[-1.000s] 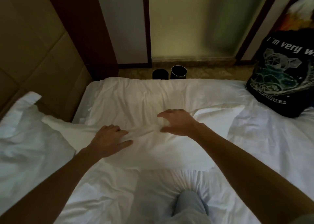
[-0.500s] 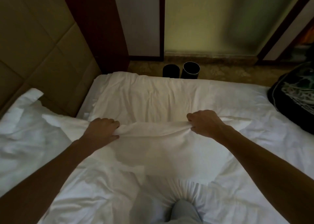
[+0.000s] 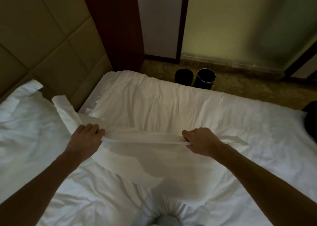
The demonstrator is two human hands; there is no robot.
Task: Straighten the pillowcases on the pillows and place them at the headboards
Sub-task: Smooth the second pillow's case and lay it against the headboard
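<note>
One white bed (image 3: 223, 123) carries everything, its padded headboard (image 3: 42, 45) running along the left. Against that headboard leans a rumpled pillow (image 3: 22, 123), apparently already in its place. A second pillow (image 3: 154, 165) lies flat mid-bed just in front of the person, well short of the headboard. It sits inside its pillowcase (image 3: 144, 141), whose open hem is drawn into a taut band, I judge so the slack cloth can be pulled square over the filling. The left hand (image 3: 85, 140) grips one end of that hem with curled fingers; the right hand (image 3: 202, 141) pinches the other. Two dark bins (image 3: 184, 78) stand on the floor beyond the bed; the right one's mouth shows, but its inside is too dark to read.
</note>
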